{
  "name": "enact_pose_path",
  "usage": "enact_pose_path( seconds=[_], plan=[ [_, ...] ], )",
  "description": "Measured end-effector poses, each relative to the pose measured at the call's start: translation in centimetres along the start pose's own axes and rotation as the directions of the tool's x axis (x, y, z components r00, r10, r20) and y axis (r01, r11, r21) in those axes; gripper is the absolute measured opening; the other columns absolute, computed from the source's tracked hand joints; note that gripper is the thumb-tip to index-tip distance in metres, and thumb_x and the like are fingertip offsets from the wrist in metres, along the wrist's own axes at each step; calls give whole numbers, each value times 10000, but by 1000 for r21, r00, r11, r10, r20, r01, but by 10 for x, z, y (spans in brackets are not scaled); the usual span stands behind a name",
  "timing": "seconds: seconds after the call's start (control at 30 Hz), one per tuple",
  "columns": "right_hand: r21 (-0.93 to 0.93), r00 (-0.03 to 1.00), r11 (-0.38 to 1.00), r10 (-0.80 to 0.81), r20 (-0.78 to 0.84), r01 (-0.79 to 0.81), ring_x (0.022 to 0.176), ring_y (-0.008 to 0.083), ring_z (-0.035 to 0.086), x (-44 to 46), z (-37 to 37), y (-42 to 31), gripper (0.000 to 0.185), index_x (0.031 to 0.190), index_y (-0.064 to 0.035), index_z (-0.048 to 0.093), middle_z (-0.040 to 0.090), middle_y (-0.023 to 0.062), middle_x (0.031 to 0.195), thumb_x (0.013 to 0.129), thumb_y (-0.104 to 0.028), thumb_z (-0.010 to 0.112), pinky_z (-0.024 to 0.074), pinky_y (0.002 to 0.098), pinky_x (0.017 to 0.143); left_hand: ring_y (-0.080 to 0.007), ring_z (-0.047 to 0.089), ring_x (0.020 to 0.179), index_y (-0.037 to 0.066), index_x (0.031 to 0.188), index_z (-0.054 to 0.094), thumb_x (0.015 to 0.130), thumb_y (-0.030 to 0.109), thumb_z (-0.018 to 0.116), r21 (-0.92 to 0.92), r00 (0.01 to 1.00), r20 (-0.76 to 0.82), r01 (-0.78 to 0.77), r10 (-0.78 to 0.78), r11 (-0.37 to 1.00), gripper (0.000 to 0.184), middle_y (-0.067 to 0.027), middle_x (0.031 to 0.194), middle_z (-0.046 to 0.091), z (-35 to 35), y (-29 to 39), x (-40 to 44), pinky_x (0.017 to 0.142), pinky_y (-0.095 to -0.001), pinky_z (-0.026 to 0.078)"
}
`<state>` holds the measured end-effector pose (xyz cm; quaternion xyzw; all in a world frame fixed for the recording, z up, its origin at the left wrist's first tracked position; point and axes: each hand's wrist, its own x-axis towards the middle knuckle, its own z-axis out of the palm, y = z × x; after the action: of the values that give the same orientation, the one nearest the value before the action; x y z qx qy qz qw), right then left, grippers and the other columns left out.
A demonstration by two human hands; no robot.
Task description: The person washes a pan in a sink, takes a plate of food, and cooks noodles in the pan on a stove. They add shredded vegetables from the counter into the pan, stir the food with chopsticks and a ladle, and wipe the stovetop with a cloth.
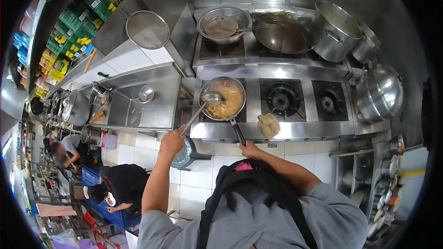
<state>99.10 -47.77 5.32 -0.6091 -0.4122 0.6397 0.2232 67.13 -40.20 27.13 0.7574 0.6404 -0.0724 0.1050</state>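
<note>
My left hand (171, 141) is closed round the long handle of a ladle (213, 96), whose bowl rests in the food at the left side of a frying pan (222, 79). Yellowish noodles (229, 104) in a reddish-orange sauce fill the pan, which sits on the left front burner. With my right hand (251, 149) I grip the end of the pan's black handle (239, 133), pointing toward me. A crumpled beige cloth (268, 126) lies on the stove's front edge, right of the handle.
Two bare burners (282, 100) are right of the pan. Behind stand a metal bowl (224, 25), a dark wok (282, 37) and a tall pot (337, 32). A sink (130, 103) is at left. A grey container (186, 153) sits below. Co-workers (122, 186) work at lower left.
</note>
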Motion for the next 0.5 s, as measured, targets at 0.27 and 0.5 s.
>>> enact_pose_path(
  seconds=[0.27,0.5],
  plan=[
    [-64,998,996,-62,1,62,372,168,456,10,-4,12,438,765,-28,479,511,74,528,944,-415,577,366,350,362,-442,635,935,178,1348,535,905,267,507,-128,979,98,-164,177,978,453,-240,999,671,48,-34,-15,853,-526,493],
    [-57,999,997,-54,2,54,376,162,463,7,-4,11,435,745,-24,491,516,72,530,945,-402,570,362,354,361,-448,642,850,165,1316,574,909,274,473,-66,981,125,-144,151,987,433,-227,958,681,-6,-20,3,786,-497,522]
  ],
)
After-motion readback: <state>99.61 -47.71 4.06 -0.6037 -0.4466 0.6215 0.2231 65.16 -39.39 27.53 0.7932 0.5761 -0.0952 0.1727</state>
